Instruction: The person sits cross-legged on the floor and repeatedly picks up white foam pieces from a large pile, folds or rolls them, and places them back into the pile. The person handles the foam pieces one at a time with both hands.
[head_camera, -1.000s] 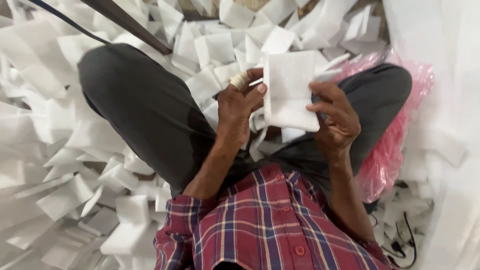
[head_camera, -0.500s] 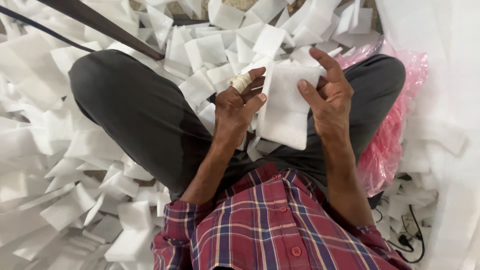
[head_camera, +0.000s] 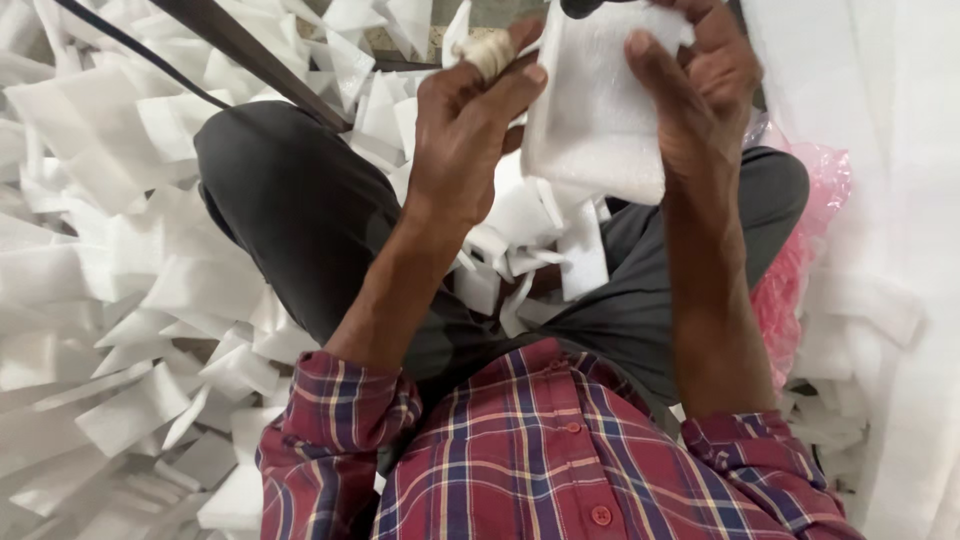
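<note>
I hold a white foam sheet (head_camera: 595, 120) up in front of me with both hands. My left hand (head_camera: 465, 135) pinches its left edge between thumb and fingers; one finger is wrapped in pale tape (head_camera: 488, 52). My right hand (head_camera: 700, 85) grips the sheet's right side, thumb pressed on its face. More white foam pieces (head_camera: 530, 250) lie in my lap between my crossed legs in grey trousers (head_camera: 290, 210). My plaid shirt fills the bottom of the view.
Heaps of white foam strips (head_camera: 110, 300) cover the floor to my left and ahead. A pink plastic bag (head_camera: 800, 260) lies by my right leg, with large white foam sheeting (head_camera: 890, 200) beyond it. A dark bar (head_camera: 250, 50) and a cable cross the top left.
Both hands have lifted the foam sheet up and closer to the camera. My right hand shifted from the sheet's far edge onto its right side.
</note>
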